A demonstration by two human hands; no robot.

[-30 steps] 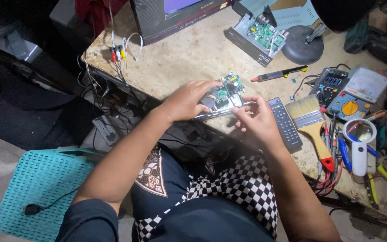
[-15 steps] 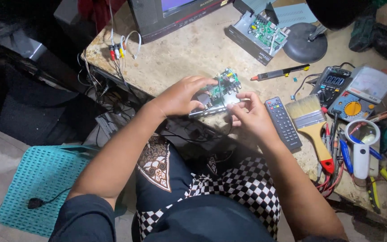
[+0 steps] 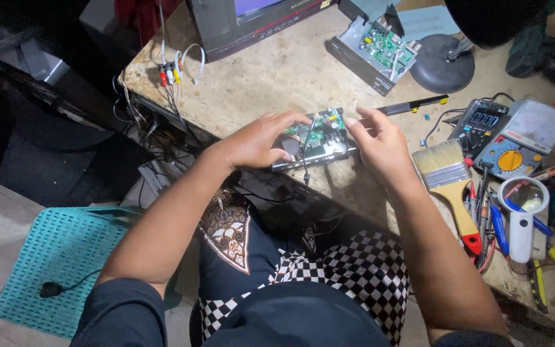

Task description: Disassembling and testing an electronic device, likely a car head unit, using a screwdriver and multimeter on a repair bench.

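Observation:
A small opened receiver box with a green circuit board showing lies at the near edge of the stone-topped workbench. My left hand grips its left end, fingers arched over the board. My right hand holds the right end, fingertips on the top edge. A thin black wire hangs down from the box's front. My lap in checked cloth is below.
A second opened box, a black round lamp base and a television stand at the back. A paintbrush, two meters, a magnifier, screwdrivers and pliers crowd the right. A teal stool stands on the floor to the left.
My right hand has moved from under the box's front to its right end. The box now sits flatter on the bench edge, and the remote beside my right hand is out of sight.

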